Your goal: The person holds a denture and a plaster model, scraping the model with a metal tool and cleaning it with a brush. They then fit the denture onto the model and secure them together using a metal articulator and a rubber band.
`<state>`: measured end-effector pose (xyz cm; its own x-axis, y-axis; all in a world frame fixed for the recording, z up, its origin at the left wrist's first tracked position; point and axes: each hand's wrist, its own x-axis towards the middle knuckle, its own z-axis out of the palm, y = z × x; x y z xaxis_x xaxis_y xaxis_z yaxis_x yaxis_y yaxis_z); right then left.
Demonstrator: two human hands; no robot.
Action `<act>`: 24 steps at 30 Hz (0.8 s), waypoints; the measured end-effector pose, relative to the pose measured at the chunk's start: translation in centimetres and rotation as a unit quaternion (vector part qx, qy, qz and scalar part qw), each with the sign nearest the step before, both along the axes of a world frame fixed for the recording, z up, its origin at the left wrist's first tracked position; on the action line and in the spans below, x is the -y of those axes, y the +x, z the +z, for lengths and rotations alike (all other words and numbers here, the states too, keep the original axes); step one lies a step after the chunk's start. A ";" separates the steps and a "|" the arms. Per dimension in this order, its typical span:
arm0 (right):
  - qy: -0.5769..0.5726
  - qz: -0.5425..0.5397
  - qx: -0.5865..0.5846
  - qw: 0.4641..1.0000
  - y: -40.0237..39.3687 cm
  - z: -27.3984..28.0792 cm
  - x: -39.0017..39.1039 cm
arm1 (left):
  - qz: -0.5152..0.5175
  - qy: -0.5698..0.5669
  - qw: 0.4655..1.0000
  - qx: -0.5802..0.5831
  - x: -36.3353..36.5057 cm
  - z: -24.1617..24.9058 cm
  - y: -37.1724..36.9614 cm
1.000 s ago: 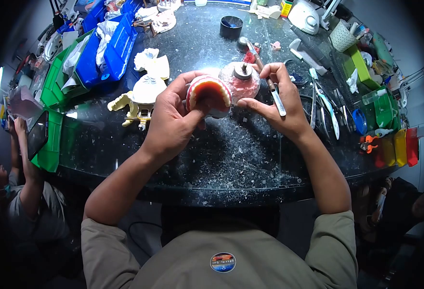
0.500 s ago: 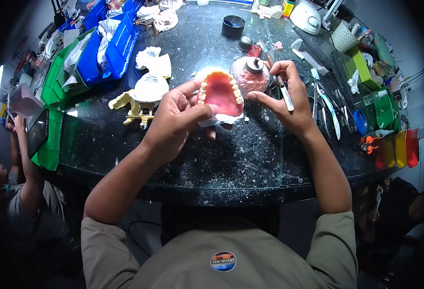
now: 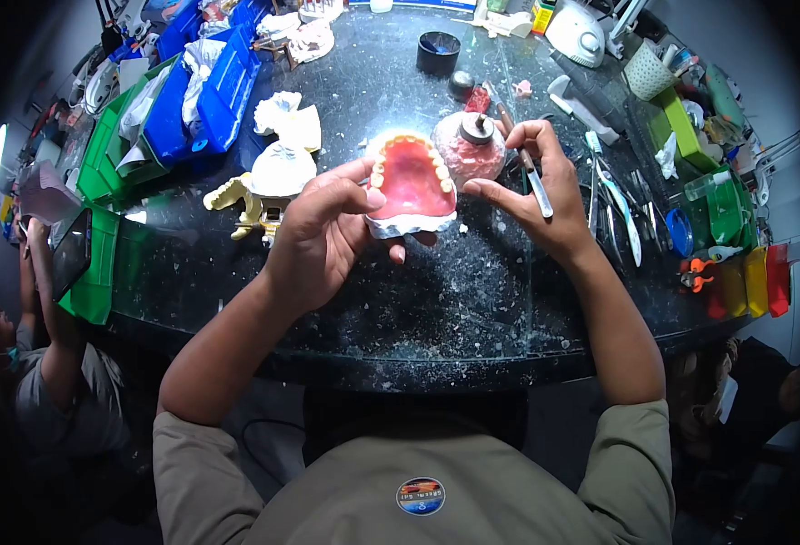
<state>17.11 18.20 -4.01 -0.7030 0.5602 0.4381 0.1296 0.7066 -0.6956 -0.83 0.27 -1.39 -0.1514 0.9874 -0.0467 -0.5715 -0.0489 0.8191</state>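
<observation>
My left hand (image 3: 322,218) grips a pink wax denture (image 3: 409,182) with cream teeth set in an arch, seated on a white plaster model (image 3: 411,225). The thumb presses near the denture's left rear corner, and fingertips show below the model. In my right hand (image 3: 550,182) a wax knife (image 3: 538,189) lies between thumb and fingers, its shiny blade pointing down towards me. Just left of that hand stands a round spirit lamp (image 3: 469,156) with a metal collar, coated in pink wax. Behind the lamp is a red wax piece (image 3: 478,99).
Plaster casts on an articulator (image 3: 277,173) stand at left, beside blue bins (image 3: 223,100) and a green bin (image 3: 100,263). A black cup (image 3: 438,53) sits at the back. Hand tools and a toothbrush (image 3: 620,213) lie at right. Co-workers are at both sides.
The denture and model have tilted, showing more of the white plaster edge, and shifted slightly left. My left thumb has slid from the palate towards the side. The wax knife has dipped slightly.
</observation>
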 end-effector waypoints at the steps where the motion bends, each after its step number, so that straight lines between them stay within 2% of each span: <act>1: 0.007 0.007 -0.009 1.000 0.0 -0.3 -0.1 | -0.008 0.007 1.000 -0.003 0.0 0.2 0.0; 2: 0.017 0.014 -0.019 1.000 0.0 -0.3 -0.2 | -0.008 0.006 1.000 -0.005 0.0 0.1 0.0; 3: -0.027 0.004 0.016 1.000 0.1 0.2 0.1 | -0.008 0.007 1.000 -0.008 -0.1 0.0 0.0; 7: 0.047 0.012 -0.022 0.999 -0.3 -0.5 0.0 | 0.016 -0.006 1.000 -0.019 -0.1 -0.4 0.0; 11: -0.013 0.009 0.009 1.000 0.0 -0.3 0.1 | -0.028 0.013 1.000 0.007 0.0 0.2 -0.1; 16: 0.006 0.010 -0.006 1.000 -0.2 0.0 0.3 | 0.012 0.010 0.999 0.031 0.2 -0.1 0.1; 19: -0.010 0.008 0.005 1.000 -0.1 0.0 0.4 | -0.032 0.025 0.999 0.035 0.1 0.2 -0.1; 24: 0.003 0.007 0.009 1.000 -0.1 0.1 0.4 | -0.024 0.030 0.999 0.017 0.1 0.4 -0.1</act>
<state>17.03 17.75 -3.88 -0.7186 0.5475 0.4288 0.1314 0.7124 -0.6894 -0.91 0.12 -1.04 -0.1034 0.9946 0.0076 -0.6026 -0.0687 0.7951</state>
